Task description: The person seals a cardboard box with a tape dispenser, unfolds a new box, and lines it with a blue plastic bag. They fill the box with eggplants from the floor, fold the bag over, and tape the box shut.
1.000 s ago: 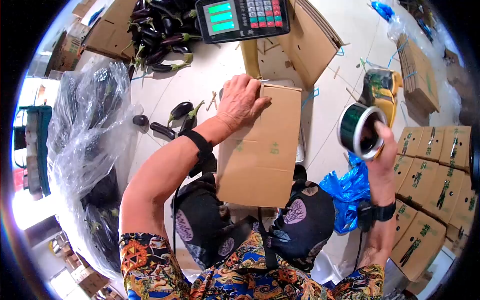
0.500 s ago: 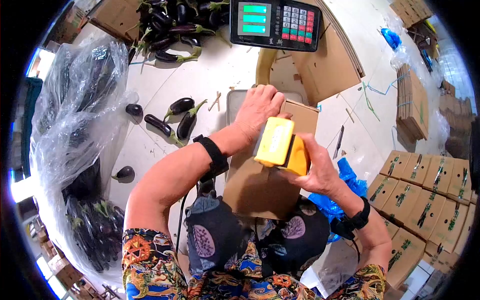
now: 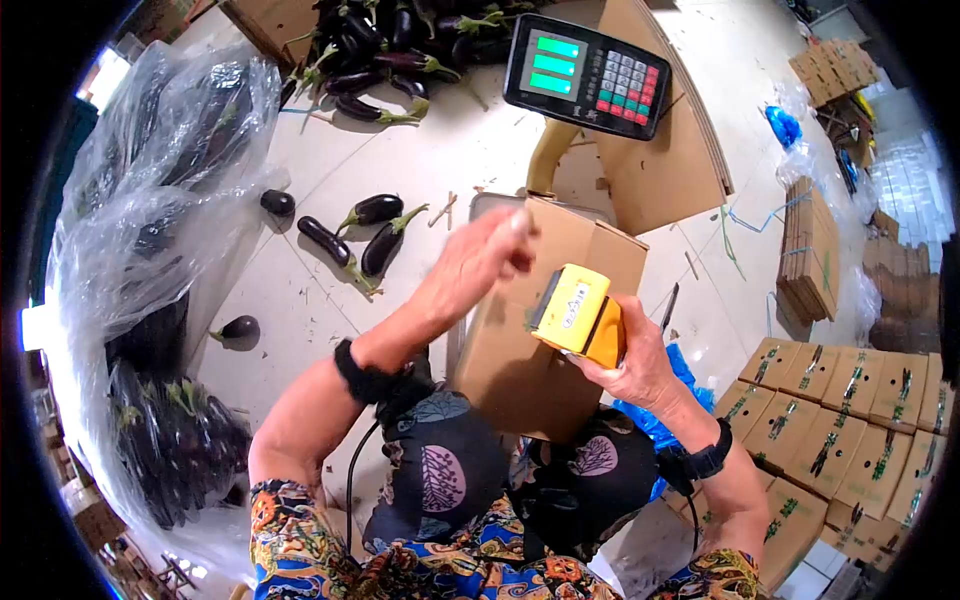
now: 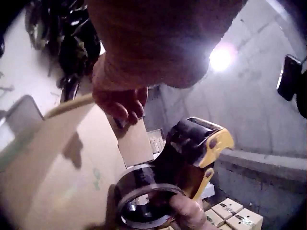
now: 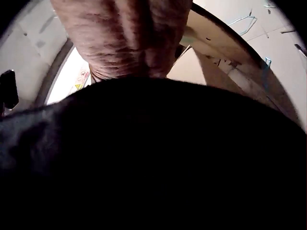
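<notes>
A closed cardboard carton (image 3: 495, 350) stands upright between the knees, on the tray of the scale. Over its upper left part hovers my left hand (image 3: 470, 265), blurred, its fingers loosely bent and holding nothing. My right hand (image 3: 645, 360) grips a yellow tape dispenser (image 3: 575, 312) above the right side of the carton. In the left wrist view the dispenser (image 4: 206, 143) shows its dark roll of tape (image 4: 144, 191), with the right thumb at the roll's rim. The right wrist view holds mostly the wrist and a dark band; the right fingers are hidden there.
Eggplants (image 3: 390, 60) lie heaped behind, several more loose on the floor at left. A plastic-wrapped pile of eggplants (image 3: 170, 440) lines the left. The scale display (image 3: 588, 78) stands beyond the carton before flattened cardboard (image 3: 665, 150). Taped cartons (image 3: 850, 430) are stacked at right.
The right hand has brought the tape dispenser from the right side to over the carton. The left hand has come off the carton's far top edge and moved left and nearer the body.
</notes>
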Tool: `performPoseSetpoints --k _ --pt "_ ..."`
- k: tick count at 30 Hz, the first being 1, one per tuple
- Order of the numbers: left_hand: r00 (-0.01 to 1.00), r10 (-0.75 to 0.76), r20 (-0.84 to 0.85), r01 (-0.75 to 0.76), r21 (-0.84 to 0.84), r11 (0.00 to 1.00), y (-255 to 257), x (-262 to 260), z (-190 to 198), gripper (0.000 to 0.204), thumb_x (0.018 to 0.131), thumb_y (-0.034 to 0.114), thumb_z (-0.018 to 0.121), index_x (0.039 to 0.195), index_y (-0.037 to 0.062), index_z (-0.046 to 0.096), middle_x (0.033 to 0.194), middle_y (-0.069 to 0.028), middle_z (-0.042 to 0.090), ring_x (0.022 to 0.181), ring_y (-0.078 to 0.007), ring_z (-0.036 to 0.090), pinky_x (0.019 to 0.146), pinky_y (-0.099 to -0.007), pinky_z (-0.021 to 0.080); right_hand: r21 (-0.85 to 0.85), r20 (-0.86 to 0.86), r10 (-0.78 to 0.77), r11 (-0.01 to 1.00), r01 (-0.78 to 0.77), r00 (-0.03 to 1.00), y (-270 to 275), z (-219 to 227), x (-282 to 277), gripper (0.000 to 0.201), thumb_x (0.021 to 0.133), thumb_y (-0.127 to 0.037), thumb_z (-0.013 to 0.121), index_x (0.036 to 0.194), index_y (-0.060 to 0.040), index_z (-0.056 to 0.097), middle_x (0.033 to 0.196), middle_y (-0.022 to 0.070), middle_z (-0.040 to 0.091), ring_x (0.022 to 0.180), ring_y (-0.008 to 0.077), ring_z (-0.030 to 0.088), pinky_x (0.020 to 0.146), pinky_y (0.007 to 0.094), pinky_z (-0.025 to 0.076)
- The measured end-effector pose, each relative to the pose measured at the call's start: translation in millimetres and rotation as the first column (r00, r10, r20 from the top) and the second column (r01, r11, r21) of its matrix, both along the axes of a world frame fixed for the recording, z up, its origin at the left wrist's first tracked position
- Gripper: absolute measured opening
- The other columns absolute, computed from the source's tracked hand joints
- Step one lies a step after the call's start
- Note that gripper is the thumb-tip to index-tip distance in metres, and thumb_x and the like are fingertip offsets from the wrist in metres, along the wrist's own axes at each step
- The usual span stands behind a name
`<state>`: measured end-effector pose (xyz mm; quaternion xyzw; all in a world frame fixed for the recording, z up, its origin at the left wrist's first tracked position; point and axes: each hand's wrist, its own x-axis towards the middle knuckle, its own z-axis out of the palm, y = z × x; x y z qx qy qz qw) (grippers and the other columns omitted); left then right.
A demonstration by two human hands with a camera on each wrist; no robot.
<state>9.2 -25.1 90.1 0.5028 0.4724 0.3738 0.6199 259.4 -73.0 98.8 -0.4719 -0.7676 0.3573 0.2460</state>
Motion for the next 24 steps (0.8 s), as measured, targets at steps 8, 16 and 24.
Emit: performPoseSetpoints --k 8,16,24 --pt "0.958 -0.209 0.199 0.238 -0.139 0.961 -29.2 -16.8 6.3 0.039 0.098 0.034 0.046 0.107 0.0004 0.063 0.087 -0.0024 0.064 0.079 -0.007 0.059 0.076 -0.0236 0.05 -0.017 0.121 -0.001 1.0 0.004 0.993 -0.3 22.0 -10.0 0.062 0.069 -0.018 0.083 0.118 -0.0077 0.047 0.098 0.0197 0.065 0.09 0.0385 0.067 0.078 0.0407 0.055" --pt "0.932 -0.113 0.345 0.217 -0.279 0.935 -28.7 -23.8 -8.1 0.029 0.097 0.033 0.059 0.091 0.0055 0.064 0.074 0.0033 0.059 0.068 -0.0045 0.055 0.064 -0.0206 0.045 -0.002 0.231 0.105 0.994 -0.107 0.967 10.3 34.9 -23.0 0.062 0.071 -0.018 0.082 0.12 -0.0061 0.047 0.098 0.0205 0.065 0.089 0.0389 0.067 0.076 0.0409 0.056" --pt "0.994 -0.037 0.107 0.049 -0.108 0.993 -34.0 -25.7 -28.8 0.022 0.096 0.023 0.06 0.093 0.0019 0.065 0.073 0.0022 0.059 0.066 -0.0045 0.053 0.059 -0.021 0.045 -0.007 0.333 0.127 0.991 -0.132 0.934 14.6 38.4 -33.7 0.063 0.072 -0.021 0.082 0.12 -0.0021 0.046 0.095 0.0219 0.064 0.086 0.0396 0.067 0.072 0.0421 0.056"
